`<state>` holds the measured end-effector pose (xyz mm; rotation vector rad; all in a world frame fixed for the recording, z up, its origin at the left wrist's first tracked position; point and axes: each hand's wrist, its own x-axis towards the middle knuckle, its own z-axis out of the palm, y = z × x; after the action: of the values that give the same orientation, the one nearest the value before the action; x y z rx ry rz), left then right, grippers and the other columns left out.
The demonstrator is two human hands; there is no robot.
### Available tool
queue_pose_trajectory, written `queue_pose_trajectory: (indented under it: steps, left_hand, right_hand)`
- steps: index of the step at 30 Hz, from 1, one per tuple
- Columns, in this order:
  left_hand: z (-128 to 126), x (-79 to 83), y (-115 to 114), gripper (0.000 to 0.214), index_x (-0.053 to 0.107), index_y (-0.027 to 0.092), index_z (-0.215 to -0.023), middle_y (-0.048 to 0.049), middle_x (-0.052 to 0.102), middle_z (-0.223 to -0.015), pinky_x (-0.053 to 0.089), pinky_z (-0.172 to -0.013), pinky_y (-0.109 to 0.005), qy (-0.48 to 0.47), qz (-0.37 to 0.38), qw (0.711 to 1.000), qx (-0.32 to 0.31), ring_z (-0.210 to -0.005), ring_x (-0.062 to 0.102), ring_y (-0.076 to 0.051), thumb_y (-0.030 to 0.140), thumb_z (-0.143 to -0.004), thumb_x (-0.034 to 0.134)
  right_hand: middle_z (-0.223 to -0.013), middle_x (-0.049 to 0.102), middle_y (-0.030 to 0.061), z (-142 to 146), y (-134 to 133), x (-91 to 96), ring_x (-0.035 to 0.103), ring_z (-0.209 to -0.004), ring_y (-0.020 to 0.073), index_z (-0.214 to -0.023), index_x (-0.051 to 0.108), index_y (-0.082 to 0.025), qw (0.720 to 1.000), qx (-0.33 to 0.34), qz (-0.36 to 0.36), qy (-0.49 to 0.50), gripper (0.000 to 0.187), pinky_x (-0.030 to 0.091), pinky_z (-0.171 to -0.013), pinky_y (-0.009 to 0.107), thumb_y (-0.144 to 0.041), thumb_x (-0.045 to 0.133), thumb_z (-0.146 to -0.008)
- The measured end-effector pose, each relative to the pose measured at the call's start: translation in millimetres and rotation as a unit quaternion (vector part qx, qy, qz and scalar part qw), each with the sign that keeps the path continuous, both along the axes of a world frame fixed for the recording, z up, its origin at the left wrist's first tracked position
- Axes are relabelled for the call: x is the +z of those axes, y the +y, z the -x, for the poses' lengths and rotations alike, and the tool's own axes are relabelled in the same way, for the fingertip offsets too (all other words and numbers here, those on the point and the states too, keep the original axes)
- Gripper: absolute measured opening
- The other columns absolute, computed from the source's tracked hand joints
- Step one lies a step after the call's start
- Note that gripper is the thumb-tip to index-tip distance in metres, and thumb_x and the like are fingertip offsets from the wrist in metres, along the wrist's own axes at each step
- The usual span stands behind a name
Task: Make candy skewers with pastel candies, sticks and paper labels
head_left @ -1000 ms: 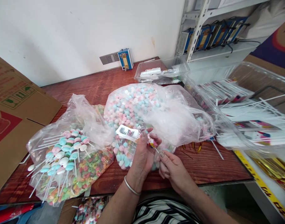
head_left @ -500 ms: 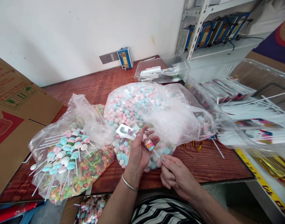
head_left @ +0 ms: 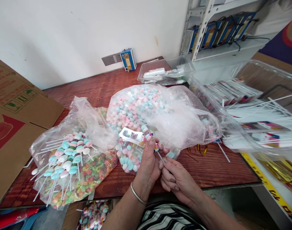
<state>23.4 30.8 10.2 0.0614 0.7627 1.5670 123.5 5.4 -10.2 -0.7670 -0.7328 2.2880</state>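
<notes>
Wrapped lollipop (head_left: 156,147) in front of me, over the near edge of the big candy bag (head_left: 123,110), head up and to the left, stick (head_left: 159,155) slanting down to the right. Left hand (head_left: 152,158) half curled about the head, thumb pressing from the left, fingers loosely bent behind. Right hand (head_left: 176,175) pinches the stick between thumb and forefinger, other fingers folded under. Much of the head hidden by my own fingers.

Handling, my guess: very light; candy softish and easily dented, film slick and apt to twist round under the thumb. Stick thin, stiff enough to steer by. Best hold: stick just below the wrapper, head cradled, no squeezing.

Around: printed white strip (head_left: 131,135) on the bag, just left of my left thumb; cannot tell if it joins what I hold. Crumpled plastic of the bag swells up far and right of my fingers, the likeliest snag. Left, lollipops (head_left: 66,164) heaped on a bag of ring candies (head_left: 95,169), sticks poking every way; an elbow could catch them. Right, loose stick (head_left: 223,152) and gold ties (head_left: 205,150) on the table (head_left: 213,174). Farther right, clear tub of white sticks (head_left: 256,111). Far side, small clear tub (head_left: 141,71).
</notes>
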Motion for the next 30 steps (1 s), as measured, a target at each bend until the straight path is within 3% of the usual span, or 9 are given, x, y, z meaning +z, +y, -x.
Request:
queue_pose_trajectory:
  steps: [3, 5, 8, 10, 12, 18, 21, 26, 30]
  left_hand:
    - [7, 2.4, 1, 0.026, 0.060, 0.016, -0.091, 0.0010, 0.059, -0.074, 0.053, -0.074, -0.029, 0.004, 0.006, 1.000, 0.012, -0.066, 0.060, -0.011, 0.038, -0.081, 0.069]
    - [12, 4.0, 2, 0.024, 0.060, 0.015, -0.090, 0.0014, 0.059, -0.074, 0.054, -0.074, -0.030, 0.036, 0.011, 0.999, 0.007, -0.064, 0.060, -0.010, 0.033, -0.079, 0.071]
    - [13, 5.2, 1, 0.023, 0.061, 0.015, -0.087, 0.0005, 0.061, -0.073, 0.054, -0.070, -0.029, 0.082, 0.032, 0.996, -0.023, -0.067, 0.063, -0.013, 0.031, -0.077, 0.073]
    - [10, 5.3, -1, 0.023, 0.062, 0.014, -0.086, -0.0015, 0.063, -0.076, 0.052, -0.069, -0.026, 0.093, 0.038, 0.994, -0.036, -0.072, 0.065, -0.014, 0.032, -0.076, 0.073]
    - [7, 5.0, -3, 0.023, 0.062, 0.014, -0.083, -0.0033, 0.065, -0.079, 0.051, -0.069, -0.024, 0.093, 0.036, 0.994, -0.042, -0.073, 0.065, -0.014, 0.032, -0.076, 0.074]
    - [4, 2.5, -3, 0.026, 0.063, 0.012, -0.080, -0.0059, 0.067, -0.079, 0.049, -0.066, -0.021, 0.105, 0.056, 0.991, -0.058, -0.072, 0.063, -0.013, 0.032, -0.071, 0.078]
    - [6, 5.3, -6, 0.031, 0.064, 0.014, -0.093, -0.0091, 0.069, -0.090, 0.050, -0.068, -0.023, 0.110, 0.065, 0.988, -0.083, -0.079, 0.064, -0.015, 0.035, -0.074, 0.075]
    - [12, 15.7, -14, 0.042, 0.062, 0.022, -0.110, -0.0094, 0.063, -0.122, 0.052, -0.073, -0.028, 0.165, 0.024, 0.976, -0.138, -0.094, 0.064, -0.019, 0.019, -0.071, 0.074]
    - [14, 14.0, -16, 0.054, 0.058, 0.023, -0.125, -0.0091, 0.064, -0.119, 0.050, -0.073, -0.024, 0.236, 0.003, 0.966, -0.109, -0.095, 0.062, -0.019, 0.018, -0.074, 0.072]
  right_hand:
    - [-0.049, 0.041, -0.0085, -10, 5, -3.5, 0.035, -0.038, 0.0086, -0.079, 0.053, -0.020, 0.957, -0.004, -0.205, -0.206, 0.031, 0.035, -0.043, 0.023, -0.045, 0.044, -0.095]
    - [-0.066, 0.057, 0.0000, -16, 10, -2.8, 0.053, -0.059, 0.0143, -0.080, 0.057, -0.019, 0.844, -0.073, -0.396, -0.355, 0.026, 0.041, -0.057, 0.026, -0.037, 0.047, -0.095]
    - [-0.089, 0.065, 0.0080, -20, 19, 2.1, 0.058, -0.083, 0.0204, -0.095, 0.062, -0.017, 0.641, -0.165, -0.593, -0.459, 0.014, 0.044, -0.075, 0.032, -0.025, 0.051, -0.094]
    - [-0.090, 0.066, 0.0095, -17, 24, 5.6, 0.058, -0.084, 0.0213, -0.101, 0.063, -0.016, 0.553, -0.169, -0.659, -0.481, 0.015, 0.044, -0.076, 0.033, -0.021, 0.051, -0.094]
    - [-0.088, 0.066, 0.0096, -14, 27, 8.0, 0.057, -0.082, 0.0213, -0.102, 0.064, -0.016, 0.507, -0.166, -0.687, -0.493, 0.016, 0.043, -0.075, 0.033, -0.019, 0.051, -0.094]
    - [-0.085, 0.066, 0.0085, -11, 26, 8.5, 0.057, -0.082, 0.0206, -0.095, 0.064, -0.017, 0.485, -0.149, -0.702, -0.501, 0.013, 0.042, -0.078, 0.035, -0.018, 0.051, -0.094]
    - [-0.078, 0.064, 0.0068, -9, 27, 9.2, 0.057, -0.077, 0.0197, -0.087, 0.063, -0.017, 0.493, -0.160, -0.693, -0.501, 0.014, 0.041, -0.075, 0.033, -0.016, 0.050, -0.093]
    - [-0.073, 0.058, 0.0031, -5, 35, 10.2, 0.052, -0.067, 0.0169, -0.077, 0.058, -0.019, 0.593, -0.203, -0.610, -0.485, 0.014, 0.039, -0.063, 0.029, -0.014, 0.051, -0.088]
    - [-0.070, 0.055, -0.0001, -3, 38, 9.5, 0.050, -0.063, 0.0145, -0.074, 0.056, -0.021, 0.673, -0.197, -0.547, -0.458, 0.013, 0.038, -0.058, 0.026, -0.013, 0.053, -0.084]
